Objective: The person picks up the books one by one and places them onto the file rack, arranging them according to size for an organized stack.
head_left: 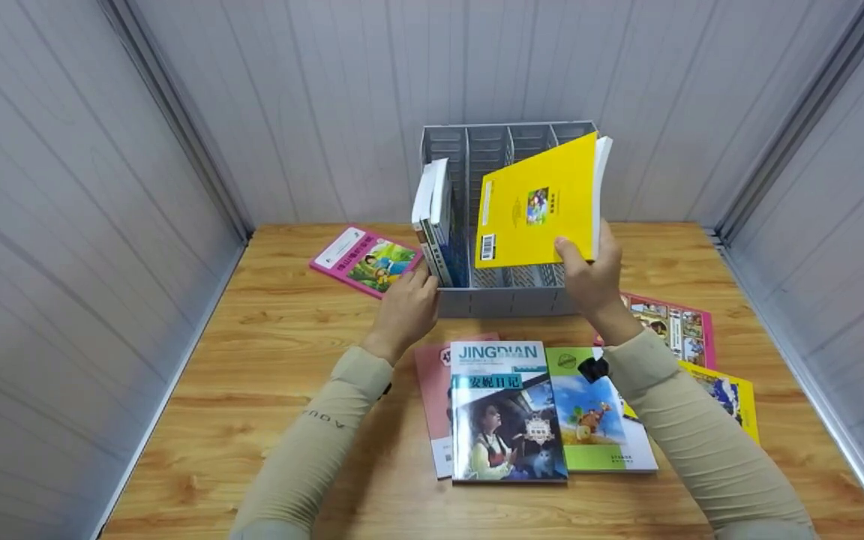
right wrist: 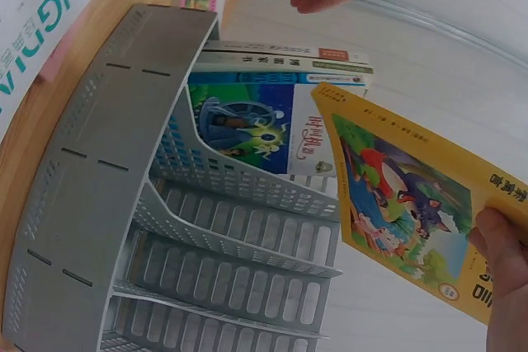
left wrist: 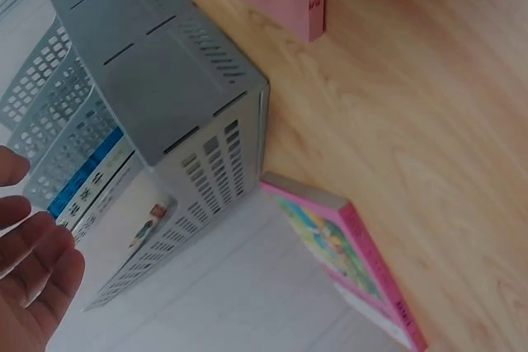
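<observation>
My right hand point(head_left: 595, 279) grips a yellow paperback book point(head_left: 514, 232) by its lower right edge, thumb on the back cover. The book is tilted above the middle compartments of a grey file rack point(head_left: 503, 304); its front, in the right wrist view, has a cartoon wolf point(right wrist: 404, 195). My left hand point(head_left: 406, 311) is beside the rack's left front corner, fingers loosely bent and holding nothing. Close by, several thin books point(head_left: 432, 225) stand upright in the leftmost compartment, among them one with a blue cover point(right wrist: 247, 125).
A pink-edged book point(head_left: 372, 259) lies left of the rack. In front lie a book marked JINGDIAN point(head_left: 507, 420), a pink book point(head_left: 432, 397) partly under it and a green book point(head_left: 589, 420). A comic-panelled book point(head_left: 676, 330) and another yellow one point(head_left: 732, 394) lie right, partly behind my right arm.
</observation>
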Tool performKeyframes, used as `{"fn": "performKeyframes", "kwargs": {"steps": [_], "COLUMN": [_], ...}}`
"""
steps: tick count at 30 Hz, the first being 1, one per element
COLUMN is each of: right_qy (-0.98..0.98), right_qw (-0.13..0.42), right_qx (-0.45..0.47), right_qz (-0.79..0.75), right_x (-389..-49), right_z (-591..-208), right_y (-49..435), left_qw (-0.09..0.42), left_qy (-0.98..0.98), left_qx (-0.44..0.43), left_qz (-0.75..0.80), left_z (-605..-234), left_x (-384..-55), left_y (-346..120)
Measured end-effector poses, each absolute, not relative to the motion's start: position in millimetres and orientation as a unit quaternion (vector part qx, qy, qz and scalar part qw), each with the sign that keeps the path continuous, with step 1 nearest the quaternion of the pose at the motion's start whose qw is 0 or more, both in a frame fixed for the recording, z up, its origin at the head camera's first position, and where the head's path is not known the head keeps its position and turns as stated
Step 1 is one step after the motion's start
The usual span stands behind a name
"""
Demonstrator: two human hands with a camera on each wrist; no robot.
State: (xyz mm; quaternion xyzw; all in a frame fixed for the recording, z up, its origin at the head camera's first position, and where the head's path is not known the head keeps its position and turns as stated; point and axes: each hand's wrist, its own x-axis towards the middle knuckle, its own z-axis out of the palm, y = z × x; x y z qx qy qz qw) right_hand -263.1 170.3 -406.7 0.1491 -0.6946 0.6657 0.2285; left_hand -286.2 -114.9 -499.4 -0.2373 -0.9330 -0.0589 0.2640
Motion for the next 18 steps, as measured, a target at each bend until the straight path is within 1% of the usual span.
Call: {"fn": "performKeyframes", "kwargs": {"steps": [7,14,18], "right_qy": [-0.741,-0.771,-0.787], "right_qw": [0.192,0.165,0.161], "right_qx": [0.156,0.149,0.148], "right_qz": [0.625,0.597,0.577], "right_x": [-275,-289,-296], "right_z": [-413,-417,-421], "right_y": [164,154,149], "left_qw": [0.180,0.126,0.104], "left_qy": [-0.953,-0.969,-0.974], "left_qx": [-0.233,-0.207,-0.193], "left_qz": [-0.073,-0.054,-0.052], "left_z": [-513,-521,-523], "left_x": [-299,-311,-315], "left_y": [-107,-100,-97]}}
